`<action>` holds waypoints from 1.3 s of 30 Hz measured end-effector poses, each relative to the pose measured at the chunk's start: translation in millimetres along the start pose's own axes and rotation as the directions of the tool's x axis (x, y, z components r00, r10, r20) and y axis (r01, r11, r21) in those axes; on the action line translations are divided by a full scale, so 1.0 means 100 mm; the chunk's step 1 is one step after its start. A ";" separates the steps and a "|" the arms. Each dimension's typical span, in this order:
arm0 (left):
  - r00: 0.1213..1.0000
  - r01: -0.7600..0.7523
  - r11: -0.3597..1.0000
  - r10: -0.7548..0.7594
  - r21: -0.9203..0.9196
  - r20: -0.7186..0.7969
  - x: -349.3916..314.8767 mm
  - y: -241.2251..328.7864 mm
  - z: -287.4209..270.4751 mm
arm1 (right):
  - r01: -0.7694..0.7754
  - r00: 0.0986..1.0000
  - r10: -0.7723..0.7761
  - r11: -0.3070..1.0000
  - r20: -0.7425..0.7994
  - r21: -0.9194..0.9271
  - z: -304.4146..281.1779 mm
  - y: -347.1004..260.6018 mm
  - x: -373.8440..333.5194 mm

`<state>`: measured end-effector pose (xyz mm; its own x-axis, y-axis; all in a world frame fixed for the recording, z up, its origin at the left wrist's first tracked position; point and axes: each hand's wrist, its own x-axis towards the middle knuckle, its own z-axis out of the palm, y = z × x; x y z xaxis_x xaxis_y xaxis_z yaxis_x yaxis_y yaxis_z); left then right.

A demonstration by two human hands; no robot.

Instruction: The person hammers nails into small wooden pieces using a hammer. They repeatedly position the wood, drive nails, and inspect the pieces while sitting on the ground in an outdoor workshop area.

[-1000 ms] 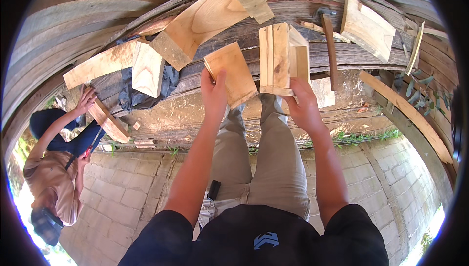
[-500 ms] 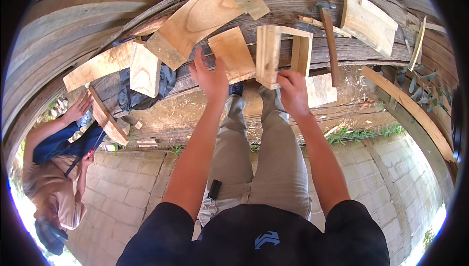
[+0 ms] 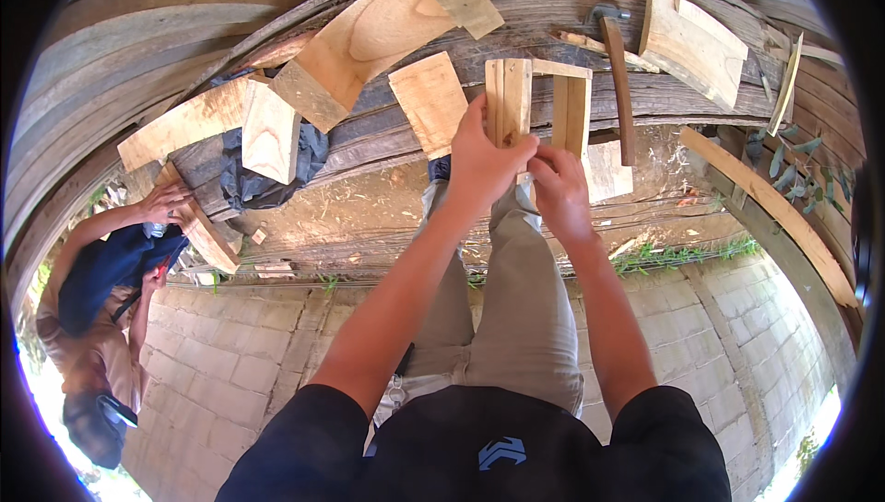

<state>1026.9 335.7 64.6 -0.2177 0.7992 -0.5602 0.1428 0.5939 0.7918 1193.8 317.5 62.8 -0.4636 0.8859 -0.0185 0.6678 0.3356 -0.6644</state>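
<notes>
A small open wooden frame [image 3: 509, 87] of pale boards rests on the bench in front of me. My left hand [image 3: 489, 159] grips the frame's left board, with the thumb across its near end. Right beside that thumb, my right hand [image 3: 560, 190] closes its fingers at the frame's near edge. The spot where both hands' fingertips meet is partly hidden. To the right of the frame lies a hammer [image 3: 618, 87] with a brown wooden handle and a metal head. A flat pale board [image 3: 429, 104] sits just left of the frame.
Behind it is a long wooden board [image 3: 369, 36]; another board [image 3: 696, 46] lies at the far right. A pale block [image 3: 270, 133] rests on black plastic [image 3: 267, 184] at left. A co-worker [image 3: 101, 318] at the left holds a curved wooden piece [image 3: 207, 235]. Weathered planks form the bench [image 3: 544, 4].
My left hand has moved right, from open above the bench onto the frame. The right hand stays at its near edge with fingers shifted. The co-worker has moved slightly.
</notes>
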 end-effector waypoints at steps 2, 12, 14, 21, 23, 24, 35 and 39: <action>0.998 0.019 0.998 -0.016 -0.056 0.053 0.07 0.01 -0.10 | 0.006 1.000 -0.007 0.999 0.013 0.040 -0.13 -0.09 0.10; 0.993 0.106 0.994 -0.104 0.035 -0.048 0.32 -0.17 -0.20 | -0.577 0.808 0.484 0.767 -0.335 -0.282 -0.40 0.57 0.13; 0.997 0.071 0.997 -0.072 -0.027 -0.038 0.36 -0.16 -0.18 | -0.592 0.793 0.561 0.802 -0.237 -0.078 -0.40 0.69 0.19; 1.000 0.030 0.998 -0.030 0.061 0.001 0.45 -0.06 -0.08 | -0.764 0.631 0.740 0.645 -0.232 -0.018 -0.54 0.92 0.40; 1.000 0.016 0.997 -0.016 0.074 0.004 0.43 -0.04 -0.04 | -0.756 0.574 0.800 0.599 -0.173 0.264 -0.63 0.87 0.34; 1.000 0.011 0.997 -0.013 0.082 0.022 0.40 -0.04 -0.03 | -0.656 0.612 0.747 0.663 -0.260 0.360 -0.56 0.91 0.21; 0.836 -0.022 0.919 -0.200 0.394 0.512 -0.41 -0.56 0.50 | -0.478 0.224 0.969 0.203 -0.105 0.854 -0.60 0.28 -1.97; 0.744 -0.235 0.823 -0.189 0.517 0.640 -0.51 -1.08 0.99 | -0.313 -0.035 0.997 -0.077 0.070 0.947 -0.26 0.18 -2.77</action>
<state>1118.1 240.0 -15.9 0.4291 0.5416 -0.7229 0.6679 0.3485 0.6576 1349.4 85.9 75.4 0.6414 0.2814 -0.7137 -0.4577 -0.6062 -0.6504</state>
